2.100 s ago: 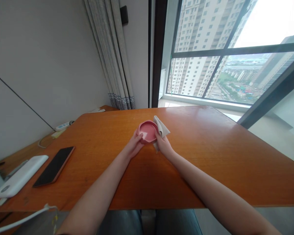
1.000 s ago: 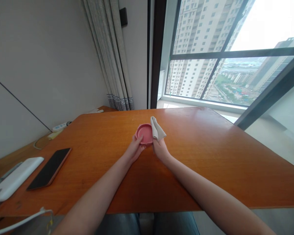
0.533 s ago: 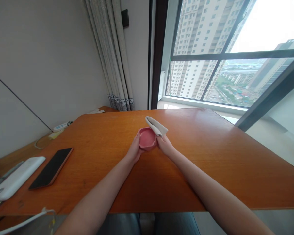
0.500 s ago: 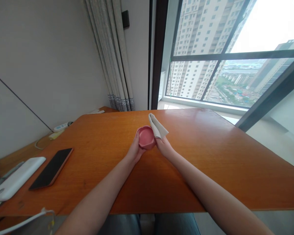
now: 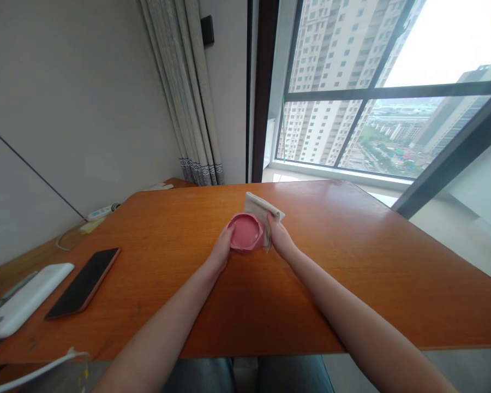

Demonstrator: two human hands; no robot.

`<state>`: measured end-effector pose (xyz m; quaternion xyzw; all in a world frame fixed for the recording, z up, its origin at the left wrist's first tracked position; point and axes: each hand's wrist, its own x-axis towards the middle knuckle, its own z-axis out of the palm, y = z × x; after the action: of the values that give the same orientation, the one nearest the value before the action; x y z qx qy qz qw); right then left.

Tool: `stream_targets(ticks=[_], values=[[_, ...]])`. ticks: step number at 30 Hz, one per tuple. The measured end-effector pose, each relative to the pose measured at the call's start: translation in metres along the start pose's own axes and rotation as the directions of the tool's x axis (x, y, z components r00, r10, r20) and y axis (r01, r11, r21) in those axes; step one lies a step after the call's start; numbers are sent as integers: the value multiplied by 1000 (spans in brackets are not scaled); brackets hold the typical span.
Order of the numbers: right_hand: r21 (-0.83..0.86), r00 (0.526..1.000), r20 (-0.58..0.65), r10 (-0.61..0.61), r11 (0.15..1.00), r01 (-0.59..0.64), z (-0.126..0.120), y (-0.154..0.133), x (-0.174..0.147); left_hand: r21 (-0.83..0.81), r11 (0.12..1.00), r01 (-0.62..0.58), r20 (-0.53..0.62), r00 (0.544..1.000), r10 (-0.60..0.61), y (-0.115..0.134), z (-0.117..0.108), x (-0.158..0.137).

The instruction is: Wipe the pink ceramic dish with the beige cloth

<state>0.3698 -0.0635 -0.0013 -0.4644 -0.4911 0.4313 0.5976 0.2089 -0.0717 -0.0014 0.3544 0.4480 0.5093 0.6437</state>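
Dish [image 5: 245,232] in L hand [image 5: 221,246], cloth [image 5: 257,205] in R [image 5: 281,238]

We have one head-worn view. We look forward and down from above the near edge of the table [image 5: 253,295], wide enough to catch wall [image 5: 73,98] upper left, window [image 5: 368,93] upper right; left hand [image 5: 221,246] and right hand [image 5: 281,236] sit mid-frame, smallish, well ahead of us.

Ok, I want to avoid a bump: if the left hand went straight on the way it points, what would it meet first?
Beyond the pink dish it holds, the left hand would likely meet the pale cloth in the right hand; depth there is hard to judge.
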Motion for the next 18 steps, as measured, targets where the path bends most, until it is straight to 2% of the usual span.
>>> stream_targets(ticks=[2,4,8,12,16,18], values=[[114,984,-32,176,979,-172,3,2,0,-28,1000,14,2,1000,-14,2,0,-1],[223,967,-2,253,943,-247,8,3,-3,-60,998,31,29,999,-29,4,1,-2],[327,966,65,249,910,-257,22,2,-13,-113,993,11,9,1000,-10,3,0,-3],[332,978,137,159,922,-196,31,1,-21,-212,977,-15,2,1000,16,0,-3,1],[281,983,64,170,942,-181,27,3,-16,-132,986,-97,86,990,109,0,-2,1],[261,985,-6,173,951,-166,21,6,-10,-94,993,-76,96,992,85,1,-2,0]])
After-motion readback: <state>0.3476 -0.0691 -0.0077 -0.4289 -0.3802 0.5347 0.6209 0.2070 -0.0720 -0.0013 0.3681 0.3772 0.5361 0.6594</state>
